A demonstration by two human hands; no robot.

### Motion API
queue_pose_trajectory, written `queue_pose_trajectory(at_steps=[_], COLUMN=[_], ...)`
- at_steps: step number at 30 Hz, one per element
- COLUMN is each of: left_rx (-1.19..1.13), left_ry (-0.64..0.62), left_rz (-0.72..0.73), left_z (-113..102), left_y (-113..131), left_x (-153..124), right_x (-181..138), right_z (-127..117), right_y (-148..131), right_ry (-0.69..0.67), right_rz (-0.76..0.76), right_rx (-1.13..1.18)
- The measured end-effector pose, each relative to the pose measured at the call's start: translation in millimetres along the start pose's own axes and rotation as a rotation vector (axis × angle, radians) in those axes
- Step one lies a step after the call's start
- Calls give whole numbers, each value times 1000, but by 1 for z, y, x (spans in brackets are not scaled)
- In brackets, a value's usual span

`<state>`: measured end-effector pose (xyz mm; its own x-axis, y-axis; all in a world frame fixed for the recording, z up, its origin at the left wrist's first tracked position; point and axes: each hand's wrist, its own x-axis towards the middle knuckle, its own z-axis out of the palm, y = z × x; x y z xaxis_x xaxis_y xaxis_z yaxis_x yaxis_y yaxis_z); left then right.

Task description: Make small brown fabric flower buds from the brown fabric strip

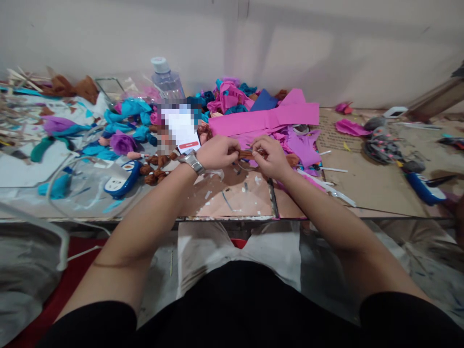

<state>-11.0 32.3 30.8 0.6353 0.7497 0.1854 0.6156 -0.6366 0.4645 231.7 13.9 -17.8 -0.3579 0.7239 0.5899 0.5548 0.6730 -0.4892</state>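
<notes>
My left hand (pixel 219 152), with a metal watch on its wrist, is closed with fingertips pinched on the left end of a brown crinkled strip (pixel 246 154). My right hand (pixel 271 157) pinches the same strip farther right, its fingers bent over it. The strip stretches low over the table between both hands; whether it is paper or cloth I cannot tell. A thin ring-like loop (pixel 248 167) shows just beneath it. Behind the hands lies a long pink paper strip (pixel 264 121). Close to my left wrist is a phone (pixel 186 130) with a lit screen.
A clear bottle (pixel 168 84) with a white cap stands at the back. Crumpled blue, purple and pink pieces (pixel 125 142) cover the left. Brown crinkled balls (pixel 152 171) lie near a blue-white power strip (pixel 123 179). Cardboard (pixel 377 179) and a dark pincushion-like bundle (pixel 382 147) are right.
</notes>
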Motion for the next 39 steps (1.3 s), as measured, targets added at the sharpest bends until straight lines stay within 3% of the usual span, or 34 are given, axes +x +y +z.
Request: queue_pose_trajectory(at_steps=[6, 14, 20, 27, 39], left_rx=[18, -204, -331, -340, -646], left_ry=[-37, -247, -320, -358, -411], left_rz=[-14, 2, -40, -29, -93], left_z=[1, -5, -2, 3, 7], left_y=[2, 8, -1, -8, -11], left_x=[0, -4, -2, 1, 3], right_x=[-2, -4, -4, -4, -3], right_z=[0, 4, 5, 4, 0], right_y=[1, -2, -1, -2, -7], right_ry=[-53, -114, -123, -93, -75], right_rz=[-21, -49, -65, -99, -160], right_rx=[-61, -68, -73, -85, -59])
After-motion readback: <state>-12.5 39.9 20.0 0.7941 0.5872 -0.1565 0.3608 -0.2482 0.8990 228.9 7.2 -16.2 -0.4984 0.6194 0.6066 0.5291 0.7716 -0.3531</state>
